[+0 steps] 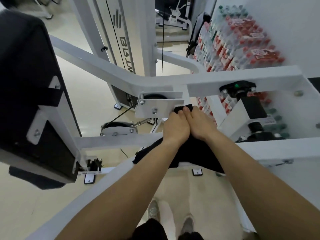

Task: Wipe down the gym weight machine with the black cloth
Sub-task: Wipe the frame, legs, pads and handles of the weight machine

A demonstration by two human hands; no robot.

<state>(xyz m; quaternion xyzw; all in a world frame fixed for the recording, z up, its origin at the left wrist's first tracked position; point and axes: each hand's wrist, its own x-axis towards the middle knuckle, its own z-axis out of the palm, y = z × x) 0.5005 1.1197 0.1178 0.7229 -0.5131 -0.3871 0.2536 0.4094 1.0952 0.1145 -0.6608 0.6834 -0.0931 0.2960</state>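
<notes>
The white weight machine fills the view, its frame bar (225, 80) crossing the upper middle. A white pulley bracket plate (155, 108) sticks out below that bar. My left hand (174, 127) and my right hand (199, 123) sit side by side at the plate's right end. Both grip the black cloth (183, 108), whose bunched top pokes out above my fingers against the plate's edge. The remainder of the cloth (188, 153) hangs down beneath my wrists, partly hidden by my forearms.
A black padded seat back (29, 94) stands at the left. Stacked packs of water bottles (242, 42) lean against the wall at the right. A black cable (162, 40) runs down past the weight stack column (121, 40). A black adjustment knob (237, 87) sits on the bar. My shoes (171, 217) stand on the beige floor.
</notes>
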